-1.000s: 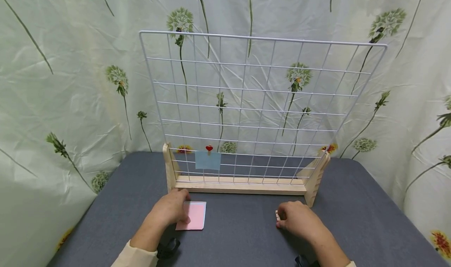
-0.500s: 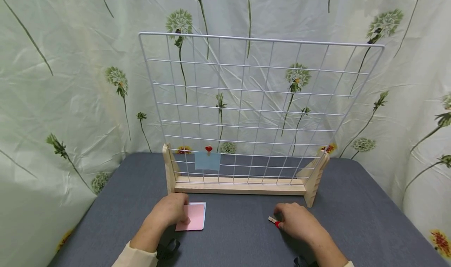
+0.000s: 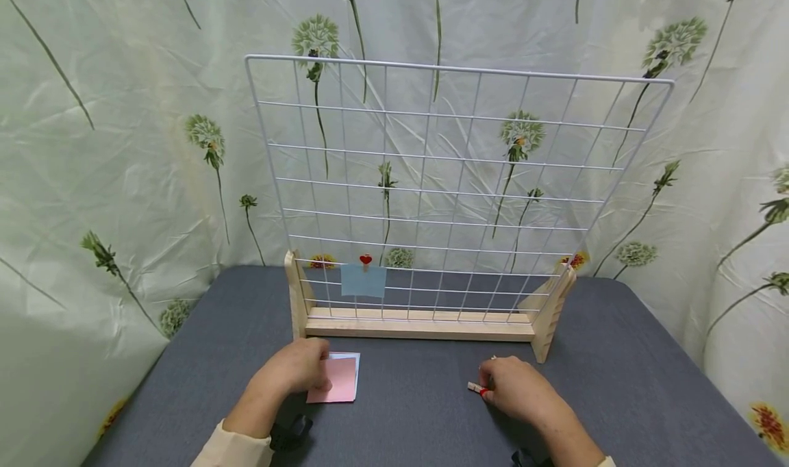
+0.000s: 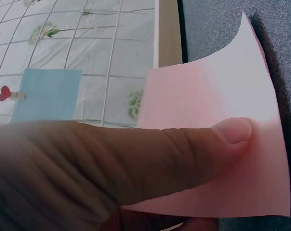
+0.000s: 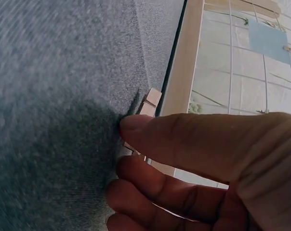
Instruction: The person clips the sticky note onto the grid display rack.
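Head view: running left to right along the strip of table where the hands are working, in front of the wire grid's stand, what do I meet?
Left hand → pink paper → wooden clothespin → right hand.

Left hand (image 3: 298, 366): thumb straight, other fingers mostly hidden, perhaps curled; right hand (image 3: 518, 385): fingers curled.
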Motion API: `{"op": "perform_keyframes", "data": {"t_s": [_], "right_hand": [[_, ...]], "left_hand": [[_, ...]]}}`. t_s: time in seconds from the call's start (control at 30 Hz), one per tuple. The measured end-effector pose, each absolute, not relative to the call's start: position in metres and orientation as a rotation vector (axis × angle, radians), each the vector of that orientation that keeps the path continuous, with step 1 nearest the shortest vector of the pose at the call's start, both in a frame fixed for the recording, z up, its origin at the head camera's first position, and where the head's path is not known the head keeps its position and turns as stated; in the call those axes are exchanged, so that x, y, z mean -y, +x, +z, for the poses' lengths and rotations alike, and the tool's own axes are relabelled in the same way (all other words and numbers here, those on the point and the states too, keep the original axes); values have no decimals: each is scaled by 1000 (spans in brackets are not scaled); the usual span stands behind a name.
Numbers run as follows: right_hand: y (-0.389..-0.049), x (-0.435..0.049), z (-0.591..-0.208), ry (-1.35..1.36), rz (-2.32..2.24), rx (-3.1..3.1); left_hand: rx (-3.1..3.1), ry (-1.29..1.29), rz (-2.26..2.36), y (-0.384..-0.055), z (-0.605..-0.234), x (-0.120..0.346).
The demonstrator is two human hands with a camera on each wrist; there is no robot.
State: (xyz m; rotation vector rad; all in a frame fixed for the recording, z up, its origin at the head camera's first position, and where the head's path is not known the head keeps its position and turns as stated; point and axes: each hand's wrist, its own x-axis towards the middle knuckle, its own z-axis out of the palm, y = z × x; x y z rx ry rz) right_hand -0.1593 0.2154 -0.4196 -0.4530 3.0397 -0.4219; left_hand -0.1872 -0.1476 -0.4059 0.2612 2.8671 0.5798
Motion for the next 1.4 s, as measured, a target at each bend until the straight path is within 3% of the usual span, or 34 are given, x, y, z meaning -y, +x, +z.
{"op": "perform_keyframes", "data": {"t_s": [0.57,1.4], "right_hand": [[-158,-217,-417,-541,-489,-3030],[-159,-217,-414,-553,-509,-3023]], "left_hand": [[-2721,352,804,-187,-395,161],[-2691,336,767,-188,-393,163]]}}
